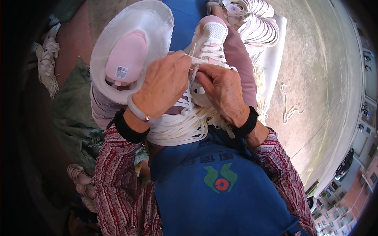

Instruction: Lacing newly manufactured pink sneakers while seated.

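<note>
A white and pale pink sneaker [214, 32] rests on my lap with its toe pointing away from me. White laces cross its front in several rows. My left hand [167, 78] is closed at the left of the shoe, pinching a stretch of white shoelace [197, 60]. On the other side, my right hand [222, 86] grips the lace between thumb and fingers. The lace runs taut between both hands above the tongue. A thick bundle of loose white laces [181, 128] lies across my lap below the hands. The shoe's heel is partly hidden behind my right hand.
Left of the shoe is a white rounded tray [157, 19] holding a pink insole-shaped piece [128, 55] with a label. Stacked shoe parts [258, 23] lie at the far right on a white surface. A loose lace [289, 112] is on the floor; green sacking [73, 106] lies at left.
</note>
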Available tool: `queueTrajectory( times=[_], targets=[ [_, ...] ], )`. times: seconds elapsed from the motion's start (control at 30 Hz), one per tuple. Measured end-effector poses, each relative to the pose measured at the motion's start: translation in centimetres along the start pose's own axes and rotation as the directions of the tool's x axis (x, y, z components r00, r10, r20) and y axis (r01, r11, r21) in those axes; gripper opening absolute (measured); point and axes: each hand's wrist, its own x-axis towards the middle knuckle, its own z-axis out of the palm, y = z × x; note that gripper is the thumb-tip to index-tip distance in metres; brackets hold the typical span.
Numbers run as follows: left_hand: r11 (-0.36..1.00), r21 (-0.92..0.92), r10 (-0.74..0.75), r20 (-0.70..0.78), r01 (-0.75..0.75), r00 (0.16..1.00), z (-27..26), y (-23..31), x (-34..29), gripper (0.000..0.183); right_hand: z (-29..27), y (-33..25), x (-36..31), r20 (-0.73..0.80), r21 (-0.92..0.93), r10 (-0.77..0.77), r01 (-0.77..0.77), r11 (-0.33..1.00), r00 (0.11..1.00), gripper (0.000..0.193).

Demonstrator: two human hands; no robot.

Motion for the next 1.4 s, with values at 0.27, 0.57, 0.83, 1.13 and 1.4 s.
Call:
queueTrajectory(
  times=[0.27,0.57,0.83,1.13,1.4],
  targets=[
    [0.993,-0.115,0.001,0.036,0.004,0.999,0.0,-0.5,0.0,0.01,0.0,-0.1,0.3,0.003,0.018,0.026,-0.026,0.999,1.0,0.015],
    [0.987,-0.13,-0.102,-0.072,0.092,0.992,1.2,0.7,-0.7,0.012,0.4,-0.2,0.7,0.029,-0.03,0.051,-0.05,0.998,0.998,0.018],
    [0.959,-0.25,-0.167,-0.104,0.136,0.98,-0.1,1.6,-0.1,0.008,-0.6,-1.0,-1.0,0.079,-0.308,-0.103,0.122,0.943,0.992,0.011],
    [0.995,-0.092,-0.034,-0.076,0.027,0.996,-0.3,1.8,-0.1,0.018,-2.2,-0.7,-1.9,0.088,-0.305,-0.146,0.166,0.938,0.985,0.012],
    [0.985,-0.157,0.056,-0.119,-0.074,0.991,0.6,1.5,-0.2,0.02,-6.7,0.2,-3.0,0.064,-0.348,-0.097,0.113,0.931,0.993,0.01]
  ],
)
